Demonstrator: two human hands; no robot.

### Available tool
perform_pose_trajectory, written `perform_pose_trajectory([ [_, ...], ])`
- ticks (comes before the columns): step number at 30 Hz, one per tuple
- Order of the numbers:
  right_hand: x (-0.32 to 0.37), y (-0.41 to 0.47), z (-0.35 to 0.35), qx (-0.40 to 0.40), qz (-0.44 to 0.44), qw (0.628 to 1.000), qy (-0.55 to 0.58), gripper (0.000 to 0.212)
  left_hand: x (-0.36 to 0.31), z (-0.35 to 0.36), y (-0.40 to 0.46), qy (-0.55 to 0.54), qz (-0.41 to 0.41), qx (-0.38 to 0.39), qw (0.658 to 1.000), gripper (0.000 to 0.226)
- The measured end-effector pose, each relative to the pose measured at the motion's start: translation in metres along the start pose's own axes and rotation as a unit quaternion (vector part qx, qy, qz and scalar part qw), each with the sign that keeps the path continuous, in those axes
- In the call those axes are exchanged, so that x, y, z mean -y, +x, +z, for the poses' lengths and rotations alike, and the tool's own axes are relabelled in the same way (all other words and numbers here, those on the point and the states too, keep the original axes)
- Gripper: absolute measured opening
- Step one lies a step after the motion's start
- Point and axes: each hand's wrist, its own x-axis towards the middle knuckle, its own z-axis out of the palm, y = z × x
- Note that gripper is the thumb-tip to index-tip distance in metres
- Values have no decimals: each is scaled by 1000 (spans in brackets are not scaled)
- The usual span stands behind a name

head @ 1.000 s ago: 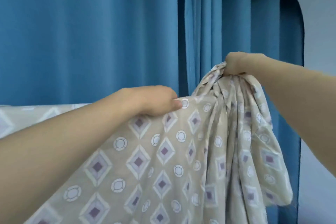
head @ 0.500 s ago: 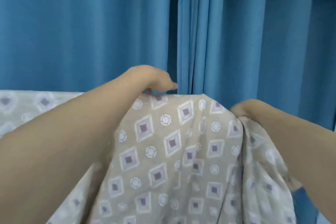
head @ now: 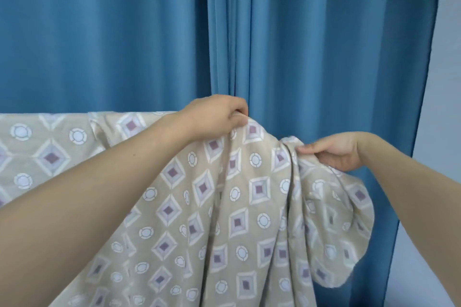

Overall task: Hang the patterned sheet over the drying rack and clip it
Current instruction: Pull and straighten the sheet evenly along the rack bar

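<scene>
The patterned sheet (head: 232, 207) is beige with white rings and purple-centred diamonds. It drapes over a top line that runs from the left edge to the middle; the drying rack under it is hidden. My left hand (head: 214, 117) grips the sheet's top fold with curled fingers. To the right and slightly lower, my right hand (head: 334, 151) pinches a bunched part of the sheet, which hangs in loose folds below it. No clip is in view.
Blue curtains (head: 287, 45) hang close behind the sheet across the whole width. A pale wall (head: 449, 82) shows at the far right beyond the curtain's edge.
My right hand came down from well above the top line to about its level, bringing the bunched cloth with it. My left hand stayed on the top fold and closed its fingers on it.
</scene>
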Motion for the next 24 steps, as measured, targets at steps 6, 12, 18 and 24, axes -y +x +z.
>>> perform_pose_trajectory([
  [6,-11,-11,-6,-219,-9,972,-83,20,-23,16,13,12,-2,-58,998,16],
  [12,-36,4,-53,-582,-251,773,-35,32,-11,-17,48,-36,-180,-324,928,23],
  [18,-120,65,-39,-213,149,841,-475,29,-4,-29,109,226,-308,-295,876,24],
  [24,-104,52,-33,-126,182,832,-509,31,-33,18,99,191,-270,231,915,36],
])
